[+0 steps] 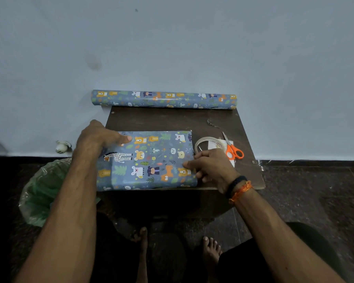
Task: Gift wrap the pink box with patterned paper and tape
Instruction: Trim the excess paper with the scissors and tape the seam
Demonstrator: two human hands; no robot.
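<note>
- Blue patterned paper (151, 158) covered the box (145, 160) fully; no pink was showing. The box lay flat on the near part of the small brown table (172, 119).
- The left hand (96, 139) rested on the far-left corner of the box, thumb stretched out flat and gripping nothing.
- The right hand (211, 166) was at the right end of the box, with curled fingers pinching the paper flap there.
- I judge this step was closing the right end: keep the box pinned, press the flap tight to the edge, then tape.
- The tape roll (207, 145) lay just right of the box, the orange scissors (233, 150) beyond it.
- The spare paper roll (164, 99) lay behind the box, along the wall.
</note>
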